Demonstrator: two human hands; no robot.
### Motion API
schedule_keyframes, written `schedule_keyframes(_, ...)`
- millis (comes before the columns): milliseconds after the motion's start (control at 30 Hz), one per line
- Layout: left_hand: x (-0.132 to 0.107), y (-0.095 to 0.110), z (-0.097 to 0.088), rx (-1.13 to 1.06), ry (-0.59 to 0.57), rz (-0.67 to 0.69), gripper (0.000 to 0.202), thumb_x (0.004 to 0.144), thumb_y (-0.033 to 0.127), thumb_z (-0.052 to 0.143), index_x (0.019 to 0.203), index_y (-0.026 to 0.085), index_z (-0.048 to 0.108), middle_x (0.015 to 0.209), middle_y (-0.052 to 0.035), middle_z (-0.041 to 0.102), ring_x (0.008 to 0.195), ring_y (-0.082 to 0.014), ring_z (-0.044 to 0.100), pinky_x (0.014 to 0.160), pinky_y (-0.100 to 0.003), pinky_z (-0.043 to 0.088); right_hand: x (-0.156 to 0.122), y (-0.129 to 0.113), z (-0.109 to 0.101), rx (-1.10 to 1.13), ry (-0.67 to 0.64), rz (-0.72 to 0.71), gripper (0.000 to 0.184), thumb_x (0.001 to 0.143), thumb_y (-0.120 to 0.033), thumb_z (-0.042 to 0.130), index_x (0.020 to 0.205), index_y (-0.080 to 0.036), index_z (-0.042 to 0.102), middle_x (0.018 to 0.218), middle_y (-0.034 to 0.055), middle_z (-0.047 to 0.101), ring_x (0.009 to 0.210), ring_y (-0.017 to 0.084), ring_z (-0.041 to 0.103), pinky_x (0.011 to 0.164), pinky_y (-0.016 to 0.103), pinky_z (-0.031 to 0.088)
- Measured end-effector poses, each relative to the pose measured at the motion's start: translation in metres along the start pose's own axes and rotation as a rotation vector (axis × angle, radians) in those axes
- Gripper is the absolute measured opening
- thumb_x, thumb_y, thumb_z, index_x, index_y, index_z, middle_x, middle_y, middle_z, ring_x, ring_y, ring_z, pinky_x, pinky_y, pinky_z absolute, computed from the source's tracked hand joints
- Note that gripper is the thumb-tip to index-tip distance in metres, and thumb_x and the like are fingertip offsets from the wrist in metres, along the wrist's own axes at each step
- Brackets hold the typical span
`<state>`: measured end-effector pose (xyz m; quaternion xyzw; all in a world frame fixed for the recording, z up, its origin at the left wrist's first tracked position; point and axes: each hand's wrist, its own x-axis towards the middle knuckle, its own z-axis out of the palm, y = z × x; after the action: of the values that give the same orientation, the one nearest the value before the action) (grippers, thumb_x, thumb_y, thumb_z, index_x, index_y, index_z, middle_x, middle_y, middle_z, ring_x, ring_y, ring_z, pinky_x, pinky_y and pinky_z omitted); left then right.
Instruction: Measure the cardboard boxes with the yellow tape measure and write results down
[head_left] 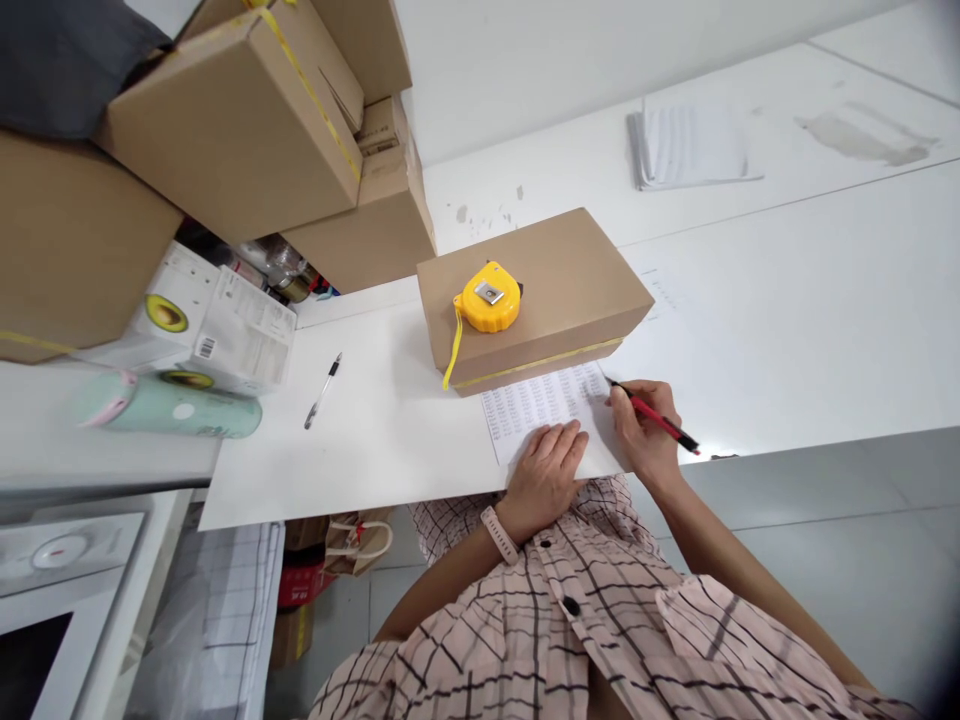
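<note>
Fingers (564,440) close together and lying flat, the left hand (544,472) is pressing a printed sheet (525,408) onto the white table (375,440), seemingly keeping it from sliding under the writing; its rows of print are too small to read. A cardboard box (555,270) is sitting at the sheet's far edge, carrying a yellow tape measure (489,298) within easy reach. At right, the right hand (645,440) is pinching a red pen (660,422), tip meeting the sheet's corner beside the box.
</note>
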<state>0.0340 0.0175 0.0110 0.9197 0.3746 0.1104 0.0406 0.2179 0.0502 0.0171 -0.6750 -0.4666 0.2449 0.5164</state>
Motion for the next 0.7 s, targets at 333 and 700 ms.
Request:
schedule_keyframes(333, -0.003, 0.000, 0.000, -0.036, -0.010, -0.019, 0.058, 0.100, 0.045, 0.055, 0.146, 0.009, 0.049, 0.155, -0.0157, 0.052, 0.139, -0.0272, 0.051, 0.119, -0.044, 0.038, 0.029, 0.041, -0.033, -0.641, -0.131, -0.552, 0.058, 0.081, -0.009, 0.048, 0.138, -0.018, 0.057, 0.120, 0.0161, 0.068, 0.109, 0.034, 0.059, 0.092, 0.047, 0.049)
schedule_keyframes(700, 0.023, -0.017, -0.066, 0.156, 0.227, -0.051, 0.074, 0.101, 0.058, 0.045, 0.161, 0.017, 0.031, 0.166, -0.0121, 0.035, 0.159, -0.0361, 0.013, 0.127, -0.065, 0.011, 0.031, 0.050, -0.024, -0.622, -0.068, -0.588, 0.037, 0.094, -0.013, 0.044, 0.122, -0.020, 0.068, 0.120, 0.0139, 0.071, 0.108, 0.031, 0.059, 0.091, 0.046, 0.050)
